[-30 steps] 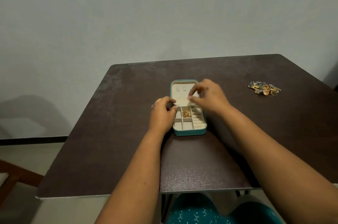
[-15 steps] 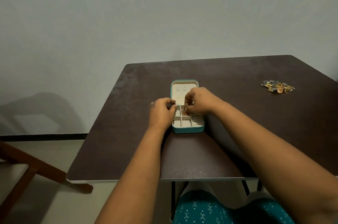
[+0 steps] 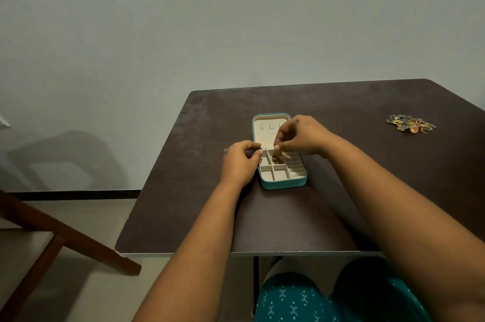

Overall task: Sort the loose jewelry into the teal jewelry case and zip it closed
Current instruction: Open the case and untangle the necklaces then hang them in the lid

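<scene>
The teal jewelry case (image 3: pixel 284 184) lies open on the dark table (image 3: pixel 341 216), its cream lid flat behind the divided tray. Gold jewelry (image 3: pixel 276 159) sits in one middle compartment. My left hand (image 3: pixel 240 161) is at the case's left edge, fingers curled, pinching something small and thin near the hinge. My right hand (image 3: pixel 301 135) hovers over the tray's back edge, thumb and fingers pinched together just above the gold piece; what they hold is too small to make out. A pile of loose jewelry (image 3: pixel 410 124) lies far right.
A wooden chair frame (image 3: pixel 52 229) stands on the floor to the left of the table. The table's near edge (image 3: pixel 236 253) runs above my knees in teal patterned cloth. A plain wall is behind.
My right hand dropped from the lid to the tray's back edge and then lifted slightly, fingers pinched. My left hand stayed at the case's left side. The view shifted left.
</scene>
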